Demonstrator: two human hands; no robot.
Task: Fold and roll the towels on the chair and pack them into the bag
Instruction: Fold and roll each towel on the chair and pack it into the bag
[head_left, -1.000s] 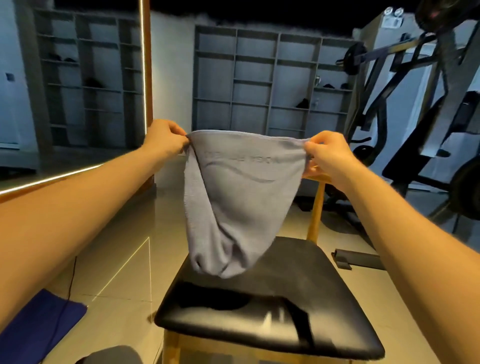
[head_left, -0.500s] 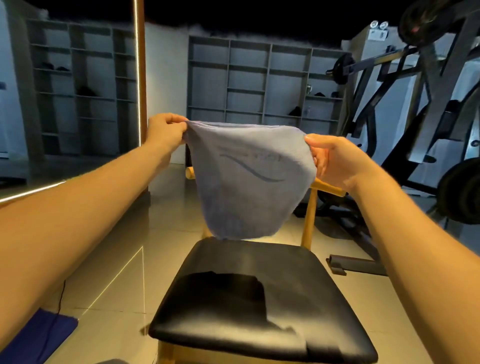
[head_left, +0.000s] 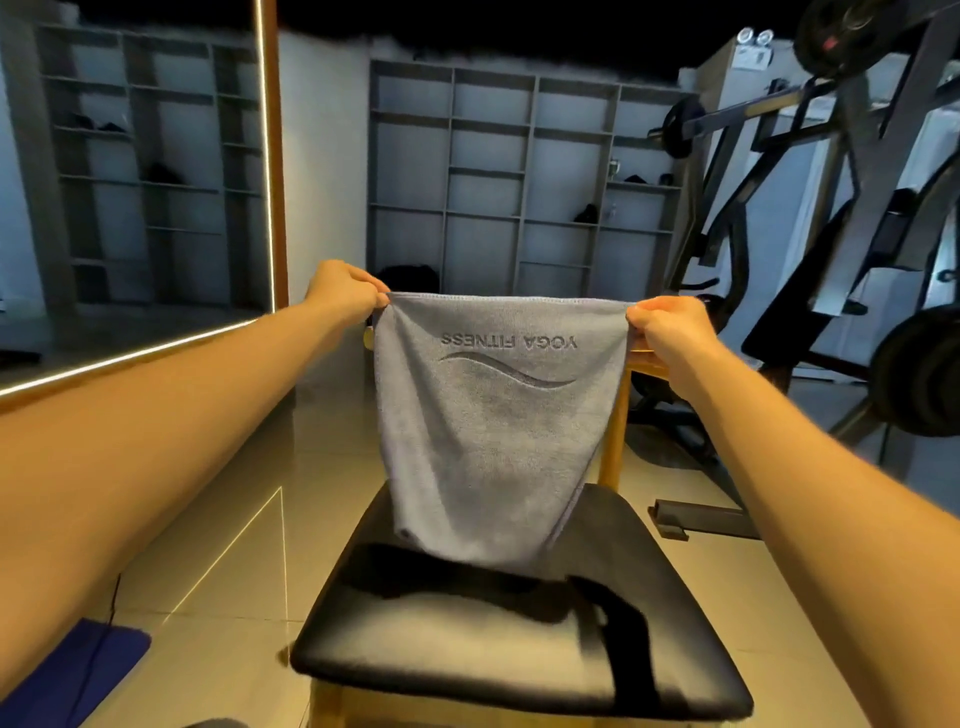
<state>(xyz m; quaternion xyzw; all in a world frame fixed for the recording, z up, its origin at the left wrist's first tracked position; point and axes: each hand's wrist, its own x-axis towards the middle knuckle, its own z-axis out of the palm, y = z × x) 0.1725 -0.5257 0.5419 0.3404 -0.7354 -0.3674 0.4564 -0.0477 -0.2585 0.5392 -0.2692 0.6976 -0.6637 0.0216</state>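
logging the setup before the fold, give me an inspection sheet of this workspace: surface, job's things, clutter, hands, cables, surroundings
surface: black padded chair seat on a wooden frame.
job's things: grey towel held up spread, print upside down, lower end hanging at the seat, contact unclear; no bag made out.
clutter: blue mat on the floor, lower left.
hands: left hand pinches the towel's top left corner, right hand the top right.
cables: thin dark cord on the floor by the mat.
surroundings: grey shelves, wall mirror, weight machine at right.
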